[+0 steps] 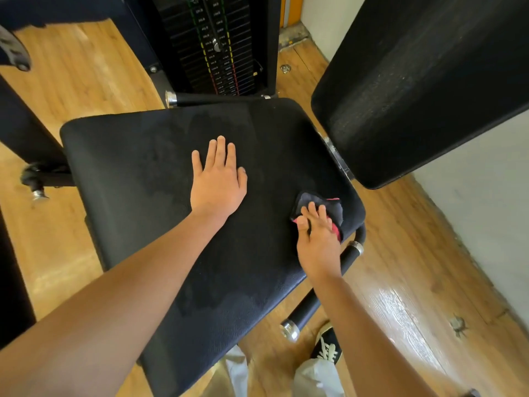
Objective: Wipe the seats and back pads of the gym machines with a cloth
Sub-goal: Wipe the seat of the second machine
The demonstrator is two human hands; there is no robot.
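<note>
1. Head view, count of task items: one seat pad (pixel 148 179), black and textured; one back pad (pixel 423 81), black, standing just beyond the seat's right far edge; one cloth (pixel 320 203), dark with pink edging.
2. Hands: two. The left hand (pixel 219 181) lies flat on the middle of the seat, fingers straight and close together, palm down, holding nothing.
3. The right hand (pixel 317 236) presses the cloth onto the seat near its right edge; fingers are straight and slightly spread on top of the cloth, not curled round it.
4. The cloth lies bunched on the seat, just in front of the back pad's lower end, partly under the right fingers.
5. Seat surface: darker damp-looking patches show near the far edge and toward the near end.
6. Other fittings: one weight stack (pixel 217 44) behind the seat, with coloured markings; two chrome-capped black handles (pixel 350 253) at the seat's right side.
7. Room: wood-plank floor (pixel 400 282), glossy at right; pale wall (pixel 481 202) along the right.
8. One dark shoe (pixel 326 348) with white laces stands on the floor below the seat.
</note>
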